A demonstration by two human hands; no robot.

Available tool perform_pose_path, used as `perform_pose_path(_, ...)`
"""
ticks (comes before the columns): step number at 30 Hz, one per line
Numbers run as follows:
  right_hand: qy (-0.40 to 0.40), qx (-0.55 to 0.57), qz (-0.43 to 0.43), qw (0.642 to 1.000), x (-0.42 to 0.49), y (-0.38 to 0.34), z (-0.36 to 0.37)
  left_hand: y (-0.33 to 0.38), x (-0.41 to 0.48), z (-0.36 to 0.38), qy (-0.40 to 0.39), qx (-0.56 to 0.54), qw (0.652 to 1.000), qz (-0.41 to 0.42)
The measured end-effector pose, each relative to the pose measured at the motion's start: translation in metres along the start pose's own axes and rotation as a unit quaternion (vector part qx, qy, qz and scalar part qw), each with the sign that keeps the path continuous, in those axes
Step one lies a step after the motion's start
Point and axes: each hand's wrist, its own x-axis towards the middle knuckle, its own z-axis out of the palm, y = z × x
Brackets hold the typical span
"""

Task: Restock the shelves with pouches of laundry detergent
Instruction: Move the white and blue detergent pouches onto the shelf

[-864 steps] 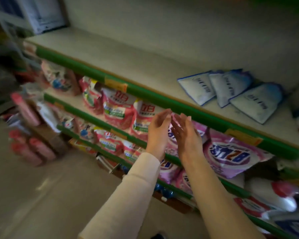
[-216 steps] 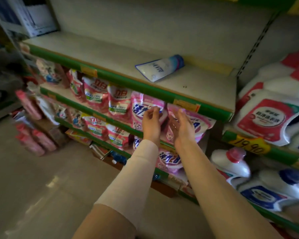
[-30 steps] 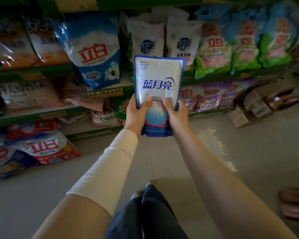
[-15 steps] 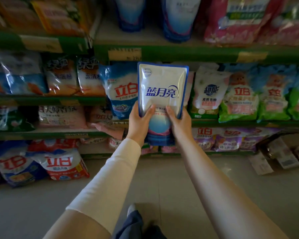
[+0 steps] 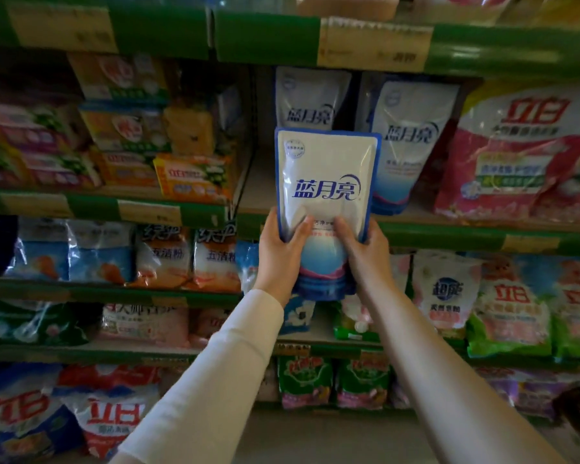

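Head view shows one white-and-blue pouch (image 5: pixel 325 182) held upright in the air in front of the shelving, gripped at its lower half by two hands. The left hand (image 5: pixel 277 256) clamps its left edge and the right hand (image 5: pixel 369 256) its right edge. One thumb of each lies across the front, and the remaining fingers are hidden behind the pouch. Its lower part covers the green front of the shelf (image 5: pixel 449 237), and whether it touches the shelf cannot be told. Two matching pouches stand on that shelf: a rear pouch (image 5: pixel 310 98) directly behind the held one, only its top showing, and a neighbour pouch (image 5: pixel 412 139) just to the right, its left edge covered. Further right leans one pink bag (image 5: pixel 516 152), cut off by the frame edge. Price labels (image 5: pixel 372 45) above are too blurred to read, and packets to the left are smeared. One pale sleeve (image 5: pixel 221 363) covers the left forearm.
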Motion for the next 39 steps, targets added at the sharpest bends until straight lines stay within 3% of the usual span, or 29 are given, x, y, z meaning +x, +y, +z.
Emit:
perform_pose_path(5,-0.054,0.026,-0.018,0.998,0.057,-0.027,0.014,0.027,0.041,0.017,0.039,0.020,0.996,0.073)
perform_pose_path(11,-0.123,0.063,0.022,0.990,0.108,-0.027,0.025,0.019,0.076,0.031,0.093,0.012,0.991,0.093)
perform_pose_path(17,-0.161,0.093,0.016,0.982,0.147,-0.016,0.030,0.008,0.105,0.039,0.091,0.027,0.987,0.132)
perform_pose_path(34,-0.187,0.131,-0.042,0.973,0.175,0.022,0.040,-0.026,0.134,0.037,0.088,0.029,0.983,0.159)
perform_pose_path(39,-0.159,0.136,-0.033,0.977,0.174,0.023,0.043,-0.028,0.132,0.037,0.092,0.047,0.983,0.151)
